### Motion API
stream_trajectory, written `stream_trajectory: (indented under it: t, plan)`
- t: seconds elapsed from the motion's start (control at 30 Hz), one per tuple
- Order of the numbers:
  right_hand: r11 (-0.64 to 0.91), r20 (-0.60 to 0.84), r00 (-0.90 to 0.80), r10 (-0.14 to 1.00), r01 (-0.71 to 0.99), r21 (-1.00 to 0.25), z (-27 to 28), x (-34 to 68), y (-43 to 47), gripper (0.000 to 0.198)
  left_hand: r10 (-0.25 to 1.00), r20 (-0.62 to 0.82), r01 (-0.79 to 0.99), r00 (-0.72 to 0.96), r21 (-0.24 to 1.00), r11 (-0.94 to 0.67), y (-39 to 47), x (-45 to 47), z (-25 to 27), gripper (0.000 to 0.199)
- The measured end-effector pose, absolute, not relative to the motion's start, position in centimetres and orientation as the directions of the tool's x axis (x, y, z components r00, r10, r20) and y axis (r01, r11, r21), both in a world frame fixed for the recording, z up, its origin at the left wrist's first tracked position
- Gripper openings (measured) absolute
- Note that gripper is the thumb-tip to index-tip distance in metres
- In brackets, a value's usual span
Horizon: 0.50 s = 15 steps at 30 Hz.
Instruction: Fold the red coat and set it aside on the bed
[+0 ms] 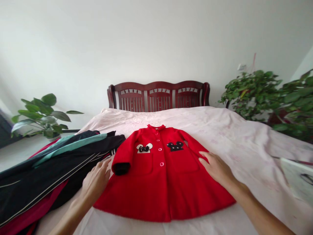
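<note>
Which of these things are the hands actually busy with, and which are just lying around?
In use: red coat, right hand flat on it, left hand at its edge.
Lying about: pile of dark clothes, potted plants, wooden headboard.

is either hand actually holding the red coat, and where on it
Nothing is held in a grip. The right hand lies flat and open on the red coat, over its sleeve. The left hand rests open at the coat's other edge, beside the dark-cuffed sleeve.
</note>
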State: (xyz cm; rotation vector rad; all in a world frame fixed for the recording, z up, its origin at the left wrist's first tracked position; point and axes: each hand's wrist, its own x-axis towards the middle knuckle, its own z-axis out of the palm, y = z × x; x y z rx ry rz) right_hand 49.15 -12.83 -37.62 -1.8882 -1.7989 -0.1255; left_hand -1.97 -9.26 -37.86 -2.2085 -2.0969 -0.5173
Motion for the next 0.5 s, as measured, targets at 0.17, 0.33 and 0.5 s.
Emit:
stream_trajectory:
  t: [0.17, 0.33, 0.5]
  plan:
    - [0.212, 0.559, -0.048, 0.828, 0.949, -0.233, -33.4, 41.1, -8.3, 0.050, 0.833, 0.463, 0.853, 0.304, 0.257, -0.454, -7.2, 7.3, -34.7, 0.041]
    - [0.238, 0.398, -0.149, 0.905, 0.954, -0.182, -37.6, 35.7, -6.2, 0.058, 0.841, 0.400, 0.860, 0.363, 0.203, -0.468, -3.7, 13.2, -40.0, 0.051]
    - [0.191, 0.110, -0.168, 0.980, 0.949, -0.251, -43.2, 37.7, -6.2, 0.062, 0.879, 0.321, 0.903, 0.352, 0.129, -0.409, -1.8, 12.2, -46.2, 0.053]
